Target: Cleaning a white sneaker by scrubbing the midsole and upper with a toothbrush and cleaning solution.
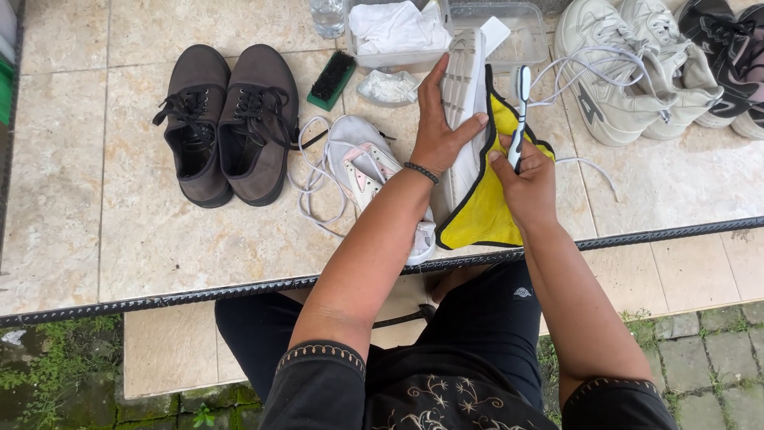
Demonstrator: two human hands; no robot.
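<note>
White sneaker (464, 95): ribbed rubber sole up, long axis running away from the person, toe far. Left hand (439, 131) clasps its side, fingers extended. Right hand (527, 179) just beside, gripping a slim white toothbrush (520, 111) (upright) against soft yellow cloth (485, 211).

Black top, short sleeves (322, 368) with pale beaded cuffs, star embroidery; black trousers (485, 318); dark beaded bracelet (421, 172) on left wrist.
</note>
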